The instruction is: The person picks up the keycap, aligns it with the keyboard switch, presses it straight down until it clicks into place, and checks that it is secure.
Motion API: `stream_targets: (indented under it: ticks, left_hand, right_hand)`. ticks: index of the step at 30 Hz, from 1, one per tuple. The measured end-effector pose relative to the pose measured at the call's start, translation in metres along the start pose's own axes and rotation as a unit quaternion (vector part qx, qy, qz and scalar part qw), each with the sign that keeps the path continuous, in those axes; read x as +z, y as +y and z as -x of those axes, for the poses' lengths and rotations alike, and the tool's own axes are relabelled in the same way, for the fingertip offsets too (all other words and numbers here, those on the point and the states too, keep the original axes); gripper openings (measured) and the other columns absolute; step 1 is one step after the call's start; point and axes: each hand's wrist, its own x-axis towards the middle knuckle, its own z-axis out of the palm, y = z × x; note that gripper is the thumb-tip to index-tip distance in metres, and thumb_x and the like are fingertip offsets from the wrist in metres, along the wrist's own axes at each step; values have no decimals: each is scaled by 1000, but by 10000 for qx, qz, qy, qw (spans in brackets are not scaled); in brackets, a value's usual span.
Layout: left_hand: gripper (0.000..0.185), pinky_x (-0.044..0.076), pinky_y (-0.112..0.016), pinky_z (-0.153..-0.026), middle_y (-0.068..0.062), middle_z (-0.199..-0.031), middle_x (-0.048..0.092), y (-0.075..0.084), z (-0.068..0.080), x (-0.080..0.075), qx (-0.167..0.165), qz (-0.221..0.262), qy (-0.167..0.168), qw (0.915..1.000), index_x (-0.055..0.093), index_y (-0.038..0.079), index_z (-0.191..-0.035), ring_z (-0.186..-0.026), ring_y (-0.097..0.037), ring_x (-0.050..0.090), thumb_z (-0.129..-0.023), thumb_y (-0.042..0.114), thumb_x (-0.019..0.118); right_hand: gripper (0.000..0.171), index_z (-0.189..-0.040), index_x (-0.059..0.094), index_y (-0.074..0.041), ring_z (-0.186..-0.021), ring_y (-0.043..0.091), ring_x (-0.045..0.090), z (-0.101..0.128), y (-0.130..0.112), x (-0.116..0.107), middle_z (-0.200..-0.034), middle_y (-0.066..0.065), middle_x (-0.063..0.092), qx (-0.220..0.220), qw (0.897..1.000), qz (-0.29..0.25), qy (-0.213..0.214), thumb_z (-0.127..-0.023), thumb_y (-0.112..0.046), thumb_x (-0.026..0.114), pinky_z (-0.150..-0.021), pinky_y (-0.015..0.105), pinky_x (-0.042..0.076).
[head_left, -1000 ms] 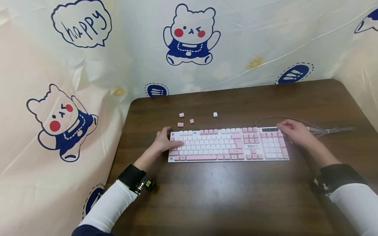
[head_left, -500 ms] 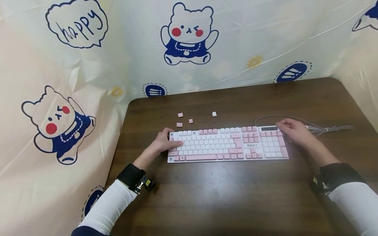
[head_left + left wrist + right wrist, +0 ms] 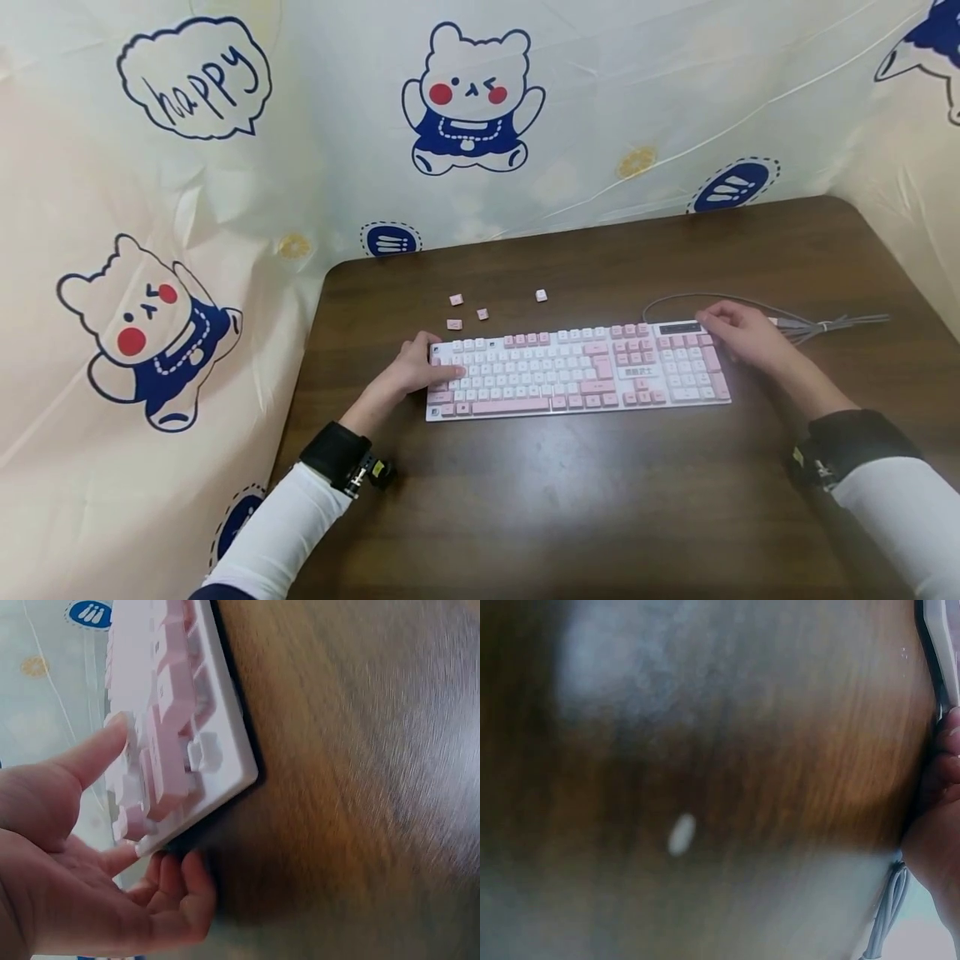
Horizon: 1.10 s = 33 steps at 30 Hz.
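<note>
A white and pink keyboard lies across the middle of the table. My left hand grips its left end, thumb on top of the keys and fingers curled at the side edge; the left wrist view shows the fingertips by the keyboard's corner. A bare switch without a cap shows at that corner. At the far right corner, my right hand holds the keyboard's edge between thumb and fingers. Only part of this hand enters the right wrist view.
Behind the keyboard lie three loose pink keycaps and one white keycap. A bundled grey cable lies to the right. A printed cloth hangs behind the brown table.
The head view has shifted slightly. Both hands stay on the keyboard, and neither they nor the loose keycaps have visibly moved on the table.
</note>
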Motion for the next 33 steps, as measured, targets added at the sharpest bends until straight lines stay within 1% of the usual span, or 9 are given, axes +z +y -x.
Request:
stream_targets:
  ticks: [5,10,18,21,26,28,30,32,33]
  left_hand:
    - [82,41,-52,-104,-23,-139,39,-5,-4,1,210,-206,-25,9996,37,7,-147,-124,-38,44,-89,44,81]
    - [81,40,-52,-104,-22,-139,40,-11,-5,2,328,-159,-58,9993,38,7,-146,-124,-38,43,-89,45,81]
    - [82,38,-53,-107,-23,-142,38,-15,-8,2,410,-106,-22,9991,39,8,-147,-127,-39,41,-89,48,80]
    - [81,38,-53,-107,-24,-143,37,-17,-9,1,491,-83,-96,9987,39,8,-147,-127,-39,41,-90,49,79]
    - [75,43,-51,-101,-25,-139,43,-22,-8,-9,778,200,-246,9965,39,6,-151,-122,-38,46,-96,42,74]
    - [76,44,-48,-98,-25,-137,48,-21,-5,-15,758,297,-226,9964,36,6,-156,-118,-37,49,-98,40,72]
    - [78,46,-48,-97,-25,-136,52,-18,0,-21,696,166,-126,9974,32,5,-158,-116,-36,52,-100,42,69]
    - [75,48,-50,-99,-25,-136,56,-12,5,-28,715,-72,81,9974,35,4,-157,-116,-37,55,-101,43,66]
    - [71,48,-51,-101,-25,-136,57,-8,7,-31,803,-222,210,9963,38,4,-155,-118,-37,56,-102,42,65]
  right_hand:
    - [64,-134,53,-1,-59,28,55,0,0,1,-72,7,54,3,10000,-26,3,-107,-58,47,-52,36,43]
    - [62,-135,53,0,-59,27,54,2,0,3,-71,4,53,-9,9999,-109,-35,-107,-55,47,-52,35,43]
    - [62,-136,53,-1,-59,27,55,2,0,2,-73,6,53,-14,10000,-89,-11,-107,-56,47,-52,35,43]
    - [63,-138,52,-1,-60,26,54,3,-1,0,-74,6,53,19,9999,-85,-70,-107,-56,47,-52,35,43]
    - [60,-137,52,-2,-61,25,55,2,-3,-1,-77,7,56,-23,9999,-102,-108,-107,-53,49,-52,35,44]
    - [58,-137,52,-2,-60,25,55,3,-3,-1,-78,8,56,-54,9998,-133,-106,-107,-52,50,-52,35,44]
    - [57,-138,51,-3,-60,25,55,4,-3,0,-78,8,56,-51,9998,-163,-102,-108,-51,51,-52,35,44]
    - [55,-140,48,-3,-59,25,55,6,-3,1,-77,8,56,-77,9997,-204,-62,-108,-49,51,-51,35,44]
    - [54,-140,47,-4,-58,25,54,7,-3,1,-76,8,55,-109,9997,-233,-25,-108,-46,52,-51,35,44]
